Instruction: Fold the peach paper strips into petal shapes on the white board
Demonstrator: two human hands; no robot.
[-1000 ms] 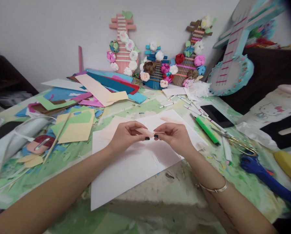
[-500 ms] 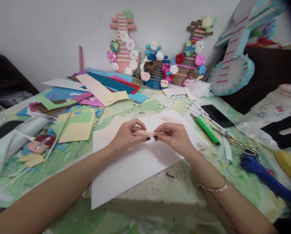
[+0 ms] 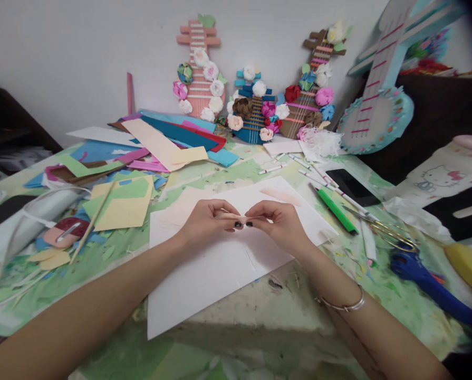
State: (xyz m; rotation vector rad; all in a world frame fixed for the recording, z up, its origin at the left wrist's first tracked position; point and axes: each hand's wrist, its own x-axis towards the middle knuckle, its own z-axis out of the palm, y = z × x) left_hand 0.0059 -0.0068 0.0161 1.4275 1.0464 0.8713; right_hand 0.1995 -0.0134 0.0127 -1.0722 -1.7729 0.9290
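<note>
Between my two hands is a small strip of pale peach paper [image 3: 236, 217], pinched from both ends. My left hand [image 3: 210, 219] grips its left part with thumb and fingers. From the other side, my right hand [image 3: 277, 220] pinches the right end, the two thumbs almost meeting. Most of the strip is hidden by the fingers. Under the hands lies a white sheet [image 3: 196, 290]. A peach paper piece [image 3: 281, 197] rests on that sheet just beyond my right hand.
Several paper guitars with crumpled paper flowers, one pink [image 3: 198, 79], lean on the wall. Coloured paper scraps [image 3: 156, 137] pile up at back left. On the right lie a green marker [image 3: 336, 211], a black phone [image 3: 352, 187], gold scissors [image 3: 389, 232] and a blue-handled tool [image 3: 429, 285].
Both thumbs have shifted slightly left along the strip, and the fingers have moved a little. The pinch on the paper stays. Everything else keeps its place.
</note>
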